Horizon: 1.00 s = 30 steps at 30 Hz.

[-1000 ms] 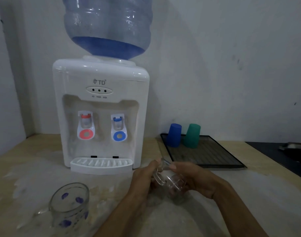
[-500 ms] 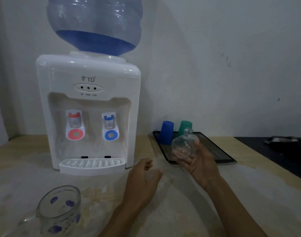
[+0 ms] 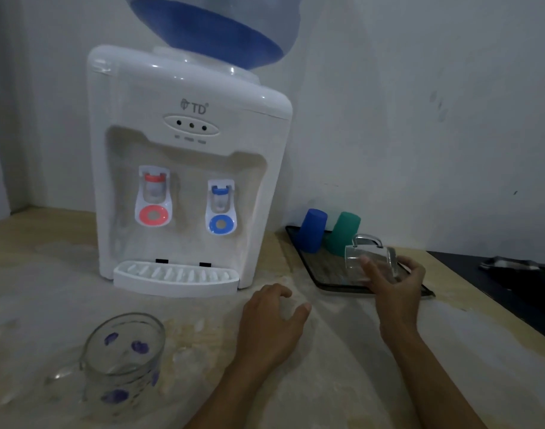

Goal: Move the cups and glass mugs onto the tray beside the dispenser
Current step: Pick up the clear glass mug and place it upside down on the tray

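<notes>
My right hand (image 3: 395,289) grips a clear glass mug (image 3: 370,258) on its side, handle up, just over the near part of the dark tray (image 3: 311,261) right of the white water dispenser (image 3: 187,168). A blue cup (image 3: 313,230) and a green cup (image 3: 344,232) stand upside down at the tray's back. My left hand (image 3: 271,323) hovers over the counter in front of the dispenser, fingers apart and holding nothing. A second glass mug with purple flowers (image 3: 124,363) stands upright at the near left, apart from both hands.
A wall rises close behind the dispenser and tray. A dark surface (image 3: 512,292) with a metal object adjoins the wooden counter on the right. The dispenser's drip tray (image 3: 175,278) juts forward. White patches mark the counter top.
My right hand carried the clear mug from in front of me rightward over the tray and turned it onto its side. My left hand let go of it and stayed over the counter.
</notes>
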Motion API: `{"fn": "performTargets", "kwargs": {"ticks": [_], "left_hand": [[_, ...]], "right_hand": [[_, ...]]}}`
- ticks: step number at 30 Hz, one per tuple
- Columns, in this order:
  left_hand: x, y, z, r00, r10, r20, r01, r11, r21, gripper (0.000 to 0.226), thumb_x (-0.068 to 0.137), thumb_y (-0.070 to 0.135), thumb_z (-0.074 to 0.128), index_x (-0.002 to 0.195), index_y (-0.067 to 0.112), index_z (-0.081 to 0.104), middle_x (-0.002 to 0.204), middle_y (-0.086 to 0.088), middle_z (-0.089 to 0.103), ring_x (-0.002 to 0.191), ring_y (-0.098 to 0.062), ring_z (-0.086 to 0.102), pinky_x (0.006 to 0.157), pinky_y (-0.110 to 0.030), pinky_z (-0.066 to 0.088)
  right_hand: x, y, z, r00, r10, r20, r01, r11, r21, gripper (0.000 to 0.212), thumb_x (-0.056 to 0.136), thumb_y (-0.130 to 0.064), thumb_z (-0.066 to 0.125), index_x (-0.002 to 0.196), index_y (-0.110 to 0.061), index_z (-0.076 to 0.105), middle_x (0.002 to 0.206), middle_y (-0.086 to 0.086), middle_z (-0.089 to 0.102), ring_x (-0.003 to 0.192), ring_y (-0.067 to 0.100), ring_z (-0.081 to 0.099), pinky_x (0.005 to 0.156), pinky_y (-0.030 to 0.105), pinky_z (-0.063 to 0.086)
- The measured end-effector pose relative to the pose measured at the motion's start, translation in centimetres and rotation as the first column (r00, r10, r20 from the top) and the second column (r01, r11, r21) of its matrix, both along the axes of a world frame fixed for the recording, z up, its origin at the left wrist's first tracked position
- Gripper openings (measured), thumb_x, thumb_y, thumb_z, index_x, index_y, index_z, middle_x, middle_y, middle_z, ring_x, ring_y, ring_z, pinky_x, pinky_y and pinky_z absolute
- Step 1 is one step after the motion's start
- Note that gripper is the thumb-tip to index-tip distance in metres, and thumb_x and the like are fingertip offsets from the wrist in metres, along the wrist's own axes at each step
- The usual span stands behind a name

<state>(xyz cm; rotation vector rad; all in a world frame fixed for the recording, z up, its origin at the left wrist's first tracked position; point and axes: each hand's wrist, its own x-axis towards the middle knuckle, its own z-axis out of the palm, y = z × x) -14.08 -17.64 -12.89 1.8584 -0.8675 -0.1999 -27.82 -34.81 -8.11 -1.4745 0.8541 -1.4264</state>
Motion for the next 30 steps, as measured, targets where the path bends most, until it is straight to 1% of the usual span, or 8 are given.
{"fn": "performTargets", "kwargs": {"ticks": [4,9,12,16,21,24,27,30], "left_hand": [[0.0,-0.1,0.3,1.000,0.011,-0.012,-0.011,0.999,-0.032,0.038,0.082,0.063,0.067,0.110,0.037,0.065,0.110,0.018,0.063,0.106,-0.007,0.059,0.098,-0.030,0.052],[0.1,-0.1,0.5,0.999,0.018,-0.029,-0.019,0.999,-0.048,0.037,0.084,0.063,0.064,0.110,0.036,0.066,0.110,0.018,0.063,0.107,-0.007,0.057,0.102,-0.030,0.048],[0.1,-0.1,0.6,1.000,0.021,-0.021,-0.022,0.998,-0.054,0.035,0.085,0.063,0.062,0.108,0.036,0.065,0.109,0.019,0.063,0.107,-0.005,0.057,0.102,-0.028,0.045],[0.0,-0.1,0.6,0.999,0.030,-0.014,-0.031,0.998,-0.053,0.033,0.085,0.062,0.063,0.107,0.037,0.065,0.108,0.020,0.063,0.105,-0.003,0.057,0.104,-0.029,0.045],[0.1,-0.2,0.7,0.999,0.030,-0.014,-0.031,0.999,-0.041,0.033,0.083,0.062,0.062,0.105,0.038,0.064,0.105,0.021,0.061,0.103,-0.003,0.057,0.104,-0.031,0.048],[0.1,-0.1,0.6,1.000,0.027,-0.010,-0.028,0.998,-0.047,0.031,0.083,0.062,0.061,0.104,0.039,0.064,0.103,0.021,0.061,0.103,-0.003,0.057,0.103,-0.031,0.049],[0.0,-0.1,0.6,1.000,0.029,-0.008,-0.030,0.998,-0.055,0.029,0.083,0.061,0.062,0.103,0.040,0.063,0.102,0.021,0.061,0.103,-0.003,0.058,0.101,-0.031,0.049],[-0.1,-0.2,0.6,0.999,0.036,-0.016,-0.036,0.999,-0.040,0.031,0.083,0.062,0.062,0.104,0.040,0.064,0.104,0.020,0.061,0.104,-0.005,0.058,0.100,-0.032,0.050]], "right_hand": [[0.7,-0.7,0.3,0.985,-0.019,-0.170,-0.002,0.992,-0.125,0.092,0.060,-0.060,0.089,0.139,-0.043,0.044,0.143,0.003,0.055,0.125,0.027,0.059,0.098,0.053,0.055],[3.7,-4.2,1.6,0.911,-0.055,-0.409,-0.022,0.983,-0.181,0.082,0.061,-0.050,0.090,0.133,-0.032,0.054,0.129,0.004,0.064,0.108,0.023,0.066,0.081,0.047,0.063],[6.0,-6.5,1.8,0.789,-0.151,-0.595,0.004,0.971,-0.240,0.080,0.061,-0.050,0.092,0.128,-0.022,0.058,0.125,0.008,0.068,0.092,0.015,0.061,0.062,0.020,0.048],[8.5,-7.7,1.6,0.636,-0.216,-0.741,-0.032,0.952,-0.305,0.076,0.060,-0.058,0.090,0.119,-0.021,0.059,0.112,0.006,0.070,0.082,0.013,0.057,0.055,0.019,0.037],[10.4,-8.2,1.1,0.551,-0.241,-0.799,-0.069,0.941,-0.332,0.078,0.067,-0.065,0.082,0.125,-0.022,0.054,0.120,0.008,0.068,0.090,0.016,0.058,0.070,0.032,0.051],[11.1,-8.3,1.1,0.509,-0.183,-0.841,-0.111,0.955,-0.275,0.088,0.070,-0.073,0.074,0.138,-0.023,0.048,0.129,0.010,0.062,0.107,0.025,0.064,0.085,0.041,0.057],[11.0,-8.6,1.1,0.498,-0.103,-0.861,-0.143,0.970,-0.198,0.092,0.076,-0.054,0.079,0.151,-0.025,0.036,0.142,0.011,0.058,0.122,0.030,0.060,0.100,0.046,0.053],[10.7,-8.7,0.9,0.531,-0.084,-0.843,-0.150,0.970,-0.191,0.095,0.074,-0.036,0.085,0.153,-0.024,0.034,0.144,0.012,0.057,0.125,0.031,0.059,0.102,0.046,0.051]]}}
